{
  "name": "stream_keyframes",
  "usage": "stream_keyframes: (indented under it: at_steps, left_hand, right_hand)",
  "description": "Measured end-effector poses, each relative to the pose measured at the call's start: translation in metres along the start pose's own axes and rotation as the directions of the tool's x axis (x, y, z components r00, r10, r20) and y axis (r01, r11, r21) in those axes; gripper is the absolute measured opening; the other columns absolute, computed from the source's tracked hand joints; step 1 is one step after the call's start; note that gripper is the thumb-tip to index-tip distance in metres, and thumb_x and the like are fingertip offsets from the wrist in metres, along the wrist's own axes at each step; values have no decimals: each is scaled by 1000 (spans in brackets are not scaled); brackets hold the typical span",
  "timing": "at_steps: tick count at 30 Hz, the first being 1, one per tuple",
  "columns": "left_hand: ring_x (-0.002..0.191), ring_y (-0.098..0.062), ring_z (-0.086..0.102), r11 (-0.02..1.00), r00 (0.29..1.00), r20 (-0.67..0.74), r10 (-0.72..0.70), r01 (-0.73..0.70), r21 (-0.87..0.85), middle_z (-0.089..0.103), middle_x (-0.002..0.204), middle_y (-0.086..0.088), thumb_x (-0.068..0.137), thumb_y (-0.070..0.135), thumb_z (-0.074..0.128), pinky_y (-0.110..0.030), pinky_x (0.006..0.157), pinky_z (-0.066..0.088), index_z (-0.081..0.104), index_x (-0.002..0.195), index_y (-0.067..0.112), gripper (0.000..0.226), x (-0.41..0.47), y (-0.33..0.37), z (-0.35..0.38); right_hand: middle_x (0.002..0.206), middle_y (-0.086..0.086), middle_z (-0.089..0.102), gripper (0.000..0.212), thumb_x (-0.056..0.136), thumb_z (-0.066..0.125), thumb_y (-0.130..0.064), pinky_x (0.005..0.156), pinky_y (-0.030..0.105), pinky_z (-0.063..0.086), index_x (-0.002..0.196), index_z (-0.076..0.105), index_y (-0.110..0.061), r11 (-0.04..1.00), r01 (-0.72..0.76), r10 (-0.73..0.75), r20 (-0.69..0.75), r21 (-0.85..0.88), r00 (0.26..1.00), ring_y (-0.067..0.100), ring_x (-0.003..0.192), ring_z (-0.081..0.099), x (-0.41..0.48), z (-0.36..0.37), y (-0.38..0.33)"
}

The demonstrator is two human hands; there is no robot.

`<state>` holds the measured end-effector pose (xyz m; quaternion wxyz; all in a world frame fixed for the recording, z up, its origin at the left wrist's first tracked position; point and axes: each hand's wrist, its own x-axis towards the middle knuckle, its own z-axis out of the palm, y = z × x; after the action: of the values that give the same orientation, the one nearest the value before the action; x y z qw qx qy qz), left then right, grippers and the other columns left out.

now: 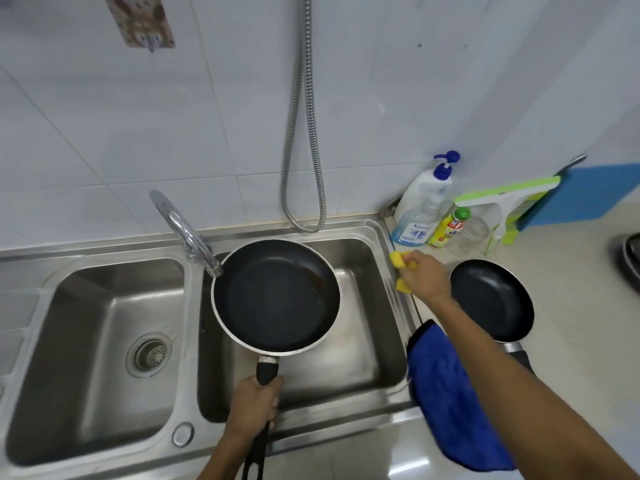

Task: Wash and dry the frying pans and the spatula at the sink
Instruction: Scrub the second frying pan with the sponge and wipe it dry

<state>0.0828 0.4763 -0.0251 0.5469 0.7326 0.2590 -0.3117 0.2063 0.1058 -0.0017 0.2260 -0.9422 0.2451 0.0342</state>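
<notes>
A large black frying pan (276, 295) with a pale rim is held level over the right basin of the steel double sink (377, 230), under the tap spout (187, 233). It has a brown smear near its right inner edge. My left hand (254, 405) is closed around its black handle. A thin black slotted handle (255, 459), seemingly the spatula's, sticks out below that hand. My right hand (423, 275) grips a yellow sponge (398, 259) above the sink's right rim. A second, smaller black pan (491, 299) rests on the counter to the right.
A blue cloth (453, 400) hangs over the sink's right edge under my right forearm. Soap bottles (420, 206), a glass jar (469, 235) and a green-and-white squeegee (505, 199) stand in the back corner. The left basin has a drain strainer (149, 355). A metal hose (301, 133) hangs on the wall.
</notes>
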Motion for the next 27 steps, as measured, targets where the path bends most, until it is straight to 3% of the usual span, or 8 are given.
stream_keyframes:
  at_steps: [6,9,14,20,24,27]
  left_hand:
    - [39,-13,33,1000,999,33,-18,19,-24,38,50,-6,92,12,71,-22,41,28,49,69,11,31,-1,-7,13]
    - [38,-12,31,1000,1000,23,-17,17,-20,35,50,-5,93,12,71,-20,39,26,49,73,10,30,-3,-6,18]
    - [34,-11,30,1000,1000,-12,-18,17,-22,34,46,-1,95,9,68,-19,36,26,47,72,10,31,-6,-4,28]
    - [37,-11,29,999,1000,-10,-25,24,-44,34,48,0,95,9,66,-20,40,25,49,77,10,25,-6,-10,35]
    - [38,-13,32,998,999,13,-33,34,-48,37,49,-1,96,13,65,-21,39,29,49,75,11,27,-8,-9,39]
    - [38,-14,34,999,1000,22,-19,20,-44,39,47,0,96,12,64,-23,39,33,51,72,10,27,-10,-8,43]
  right_hand:
    - [121,18,55,34,91,57,-21,85,46,48,124,56,-14,962,17,-9,32,-272,999,40,106,54,34,18,34]
    - [132,17,50,39,92,50,-16,91,48,47,131,49,-11,956,-1,16,49,-295,999,38,113,50,41,36,35]
    - [146,18,40,46,97,47,-19,97,52,45,141,40,-9,950,63,-54,38,-306,998,39,123,48,40,49,46]
    - [150,31,37,46,96,54,-24,114,51,33,139,48,-7,920,153,-192,-76,-362,978,45,133,40,20,46,56]
    - [148,27,41,45,97,53,-27,116,47,32,137,52,-7,870,293,-360,-107,-396,927,39,136,39,-36,40,68]
    - [153,20,38,47,100,47,-38,114,46,37,140,51,-14,871,274,-328,-68,-409,942,36,137,40,-85,41,90]
